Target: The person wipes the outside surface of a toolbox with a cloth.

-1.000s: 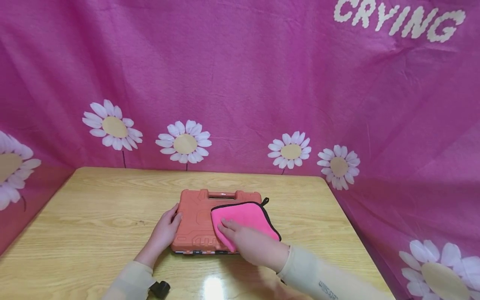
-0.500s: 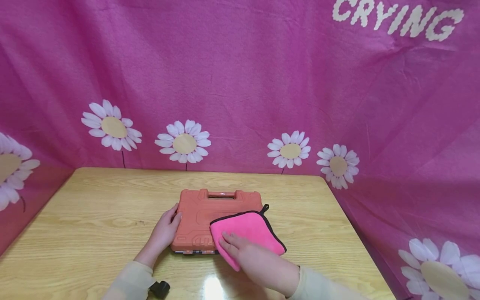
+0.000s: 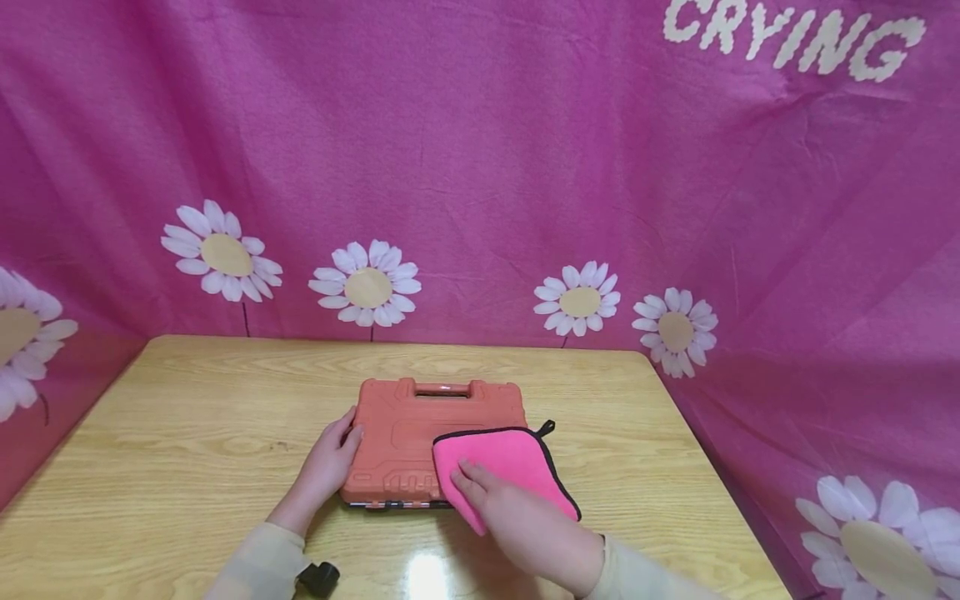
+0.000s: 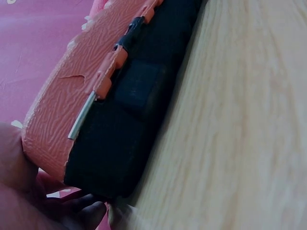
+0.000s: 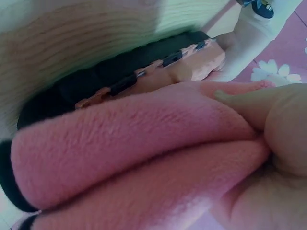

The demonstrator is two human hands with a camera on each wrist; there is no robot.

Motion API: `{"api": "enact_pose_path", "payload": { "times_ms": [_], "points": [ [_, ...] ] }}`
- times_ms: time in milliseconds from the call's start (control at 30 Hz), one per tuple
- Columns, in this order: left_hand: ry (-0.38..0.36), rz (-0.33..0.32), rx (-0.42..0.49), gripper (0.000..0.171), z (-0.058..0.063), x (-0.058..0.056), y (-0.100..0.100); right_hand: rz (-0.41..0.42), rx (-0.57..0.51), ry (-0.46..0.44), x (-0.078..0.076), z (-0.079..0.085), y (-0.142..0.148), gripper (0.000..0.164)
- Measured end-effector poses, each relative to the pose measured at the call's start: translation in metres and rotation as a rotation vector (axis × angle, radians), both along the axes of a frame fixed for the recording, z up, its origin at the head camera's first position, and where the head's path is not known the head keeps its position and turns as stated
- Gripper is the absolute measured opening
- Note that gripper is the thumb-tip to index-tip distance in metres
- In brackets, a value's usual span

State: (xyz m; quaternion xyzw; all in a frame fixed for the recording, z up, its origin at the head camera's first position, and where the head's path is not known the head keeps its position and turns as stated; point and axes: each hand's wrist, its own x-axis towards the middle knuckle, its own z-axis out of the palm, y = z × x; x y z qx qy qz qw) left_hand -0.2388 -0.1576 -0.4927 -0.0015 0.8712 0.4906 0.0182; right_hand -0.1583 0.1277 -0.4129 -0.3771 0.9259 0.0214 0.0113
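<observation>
An orange plastic tool case (image 3: 408, 433) lies flat on the wooden table (image 3: 187, 417), handle toward the far side. My left hand (image 3: 327, 467) grips its left edge, thumb on the lid; the left wrist view shows the case (image 4: 62, 110), its black underside and my left hand (image 4: 29, 191) at its corner. My right hand (image 3: 525, 525) holds a folded pink cloth (image 3: 513, 462) with black trim on the case's near right corner. In the right wrist view the cloth (image 5: 134, 148) is bunched between the fingers (image 5: 249, 108) and palm, with the case (image 5: 201, 60) behind it.
A pink curtain (image 3: 480, 167) printed with daisies hangs behind the table and down its right side. A small black object (image 3: 318, 577) sits at my left sleeve near the table's front edge. Bare tabletop lies to the left and right of the case.
My right hand has slid the pink cloth to the right and toward me across the lid, so it now overhangs the case's right edge. The left hand and case have stayed put.
</observation>
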Motion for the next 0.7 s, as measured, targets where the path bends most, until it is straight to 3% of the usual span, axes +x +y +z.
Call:
{"api": "enact_pose_path", "payload": {
  "times_ms": [700],
  "points": [
    [-0.005, 0.002, 0.008, 0.056, 0.001, 0.0, -0.001, -0.171, -0.105, -0.138, -0.08, 0.006, -0.001, 0.043]
  ]
}}
